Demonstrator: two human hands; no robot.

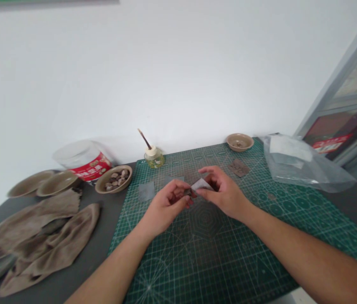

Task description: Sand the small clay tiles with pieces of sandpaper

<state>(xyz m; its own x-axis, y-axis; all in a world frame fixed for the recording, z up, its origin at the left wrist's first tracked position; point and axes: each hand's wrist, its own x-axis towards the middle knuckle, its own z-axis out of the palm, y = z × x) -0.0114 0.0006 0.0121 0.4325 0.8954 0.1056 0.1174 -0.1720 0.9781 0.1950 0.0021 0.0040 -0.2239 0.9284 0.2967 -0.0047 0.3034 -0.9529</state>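
Over the middle of the green cutting mat [229,264], my two hands meet. My right hand [224,192] is closed on a folded grey piece of sandpaper [202,184], thumb on its lower side. Pinched in the fingertips of my left hand [167,204] is a small dark brown piece [187,192], mostly hidden by the fingers, close to or touching the sandpaper's edge. Beyond my left hand lie a flat grey square [146,191] and another grey sheet [174,179]. A brown sandpaper piece with handwritten digits [239,167] lies past my right hand.
At left are a bowl of small brown and pale lumps [114,179], two bowls [58,183], a red-labelled plastic jar [83,160] and a crumpled brown cloth [51,249]. A glue jar with brush [153,156], a small bowl [239,142] and a clear plastic bag [305,162] stand behind.
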